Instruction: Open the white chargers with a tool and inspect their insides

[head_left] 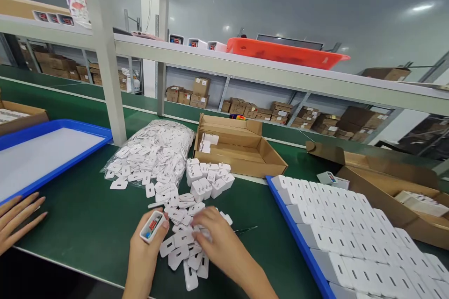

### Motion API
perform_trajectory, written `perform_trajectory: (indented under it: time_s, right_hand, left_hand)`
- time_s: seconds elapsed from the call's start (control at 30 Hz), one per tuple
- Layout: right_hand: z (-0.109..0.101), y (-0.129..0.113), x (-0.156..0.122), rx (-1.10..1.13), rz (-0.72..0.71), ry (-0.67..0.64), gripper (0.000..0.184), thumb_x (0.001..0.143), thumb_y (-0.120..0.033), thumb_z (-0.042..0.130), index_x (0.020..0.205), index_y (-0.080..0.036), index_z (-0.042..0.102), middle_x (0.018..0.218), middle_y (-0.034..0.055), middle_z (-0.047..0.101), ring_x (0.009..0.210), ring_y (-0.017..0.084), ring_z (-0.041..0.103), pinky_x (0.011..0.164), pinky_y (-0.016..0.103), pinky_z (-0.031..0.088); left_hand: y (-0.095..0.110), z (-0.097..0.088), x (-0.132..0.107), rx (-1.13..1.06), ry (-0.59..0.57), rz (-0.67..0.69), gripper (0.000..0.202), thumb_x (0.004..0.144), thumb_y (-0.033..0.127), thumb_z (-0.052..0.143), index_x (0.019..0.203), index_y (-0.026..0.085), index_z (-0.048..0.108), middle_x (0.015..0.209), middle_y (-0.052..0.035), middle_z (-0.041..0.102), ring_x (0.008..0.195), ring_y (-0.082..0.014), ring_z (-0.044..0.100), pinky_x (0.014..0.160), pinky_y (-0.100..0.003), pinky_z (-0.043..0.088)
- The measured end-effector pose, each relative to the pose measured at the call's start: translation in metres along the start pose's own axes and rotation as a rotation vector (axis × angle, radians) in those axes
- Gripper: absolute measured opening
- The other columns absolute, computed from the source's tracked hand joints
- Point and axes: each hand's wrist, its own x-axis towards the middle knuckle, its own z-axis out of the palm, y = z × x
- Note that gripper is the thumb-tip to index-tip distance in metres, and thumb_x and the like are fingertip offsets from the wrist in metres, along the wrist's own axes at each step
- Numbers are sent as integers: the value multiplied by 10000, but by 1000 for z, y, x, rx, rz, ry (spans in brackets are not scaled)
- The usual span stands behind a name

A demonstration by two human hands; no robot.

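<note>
My left hand [145, 247] grips a small white plug housing [152, 226], its open end facing up with red and blue parts inside. Over a loose pile of flat white cover plates [180, 254] is my right hand [219, 243], its fingers bent down among them. Slight blur and the hand's angle hide whether a plate is between the fingertips. Behind the pile, a clear plastic bag [154, 149] spills more of these plates. Several white plug blocks with pins [208, 180] stand beside the bag.
A blue-rimmed tray [298, 243] full of white housings stands right; another blue tray [101, 133] lies left, near another person's hand [17, 219]. An open cardboard box [242, 163] sits behind. Dark tweezers [247, 230] lie right of the pile. A shelf [263, 67] with a red bin crosses above.
</note>
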Motion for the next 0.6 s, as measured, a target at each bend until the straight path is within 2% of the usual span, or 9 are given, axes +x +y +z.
perform_trajectory:
  time_s: [0.07,0.13,0.2,0.27,0.33,0.4,0.5,0.6]
  right_hand:
    - [8,2,-29,-123,65,-52,188,788,-193,657,973,-220,661,1035,57,654,996,256,591,864,388,500]
    - [22,8,-51,-270,93,-76,365,720,-246,736,1072,-214,642,1194,111,601,1048,335,571,824,453,518]
    - [37,20,-63,-369,114,-14,475,729,-269,738,1179,-217,595,1347,144,499,1128,372,530,809,463,532]
    - [48,33,-68,-427,123,66,455,770,-271,707,1206,-238,580,1387,132,468,1152,359,523,803,440,543]
    - [53,45,-68,-481,104,129,429,753,-292,732,1161,-234,611,1353,128,510,1131,365,538,805,451,544]
    - [53,54,-69,-526,38,158,400,736,-309,751,1109,-211,642,1280,131,577,1089,368,564,818,470,537]
    - [49,61,-78,-547,-74,151,315,807,-301,680,1103,-203,639,1213,121,629,1056,334,592,829,448,532]
    - [48,64,-97,-490,-49,168,263,825,-307,654,1078,-239,628,1238,106,612,1053,315,596,817,422,531]
  left_hand:
    - [14,5,11,94,-84,121,430,713,487,686,993,184,564,912,-75,689,848,-237,644,689,-276,497]
    - [31,15,21,173,-237,276,307,772,432,630,943,200,525,884,-68,678,764,-210,643,615,-261,491]
    - [48,30,29,186,-405,354,214,786,363,612,919,212,540,908,-64,685,753,-196,645,613,-255,497]
    - [62,47,36,186,-543,417,194,761,302,632,926,210,590,973,-69,696,836,-213,657,688,-274,516]
    - [72,62,43,184,-642,477,229,730,262,657,953,211,639,1037,-72,696,970,-244,645,789,-303,519]
    - [76,73,49,186,-707,512,266,717,244,672,982,223,668,1069,-73,697,1055,-262,623,841,-325,518]
    - [72,80,57,203,-744,506,290,726,247,677,1017,246,678,1094,-70,697,1053,-263,631,828,-331,538]
    - [57,80,59,238,-707,450,281,755,270,661,1036,254,668,1098,-67,696,983,-253,659,780,-322,552]
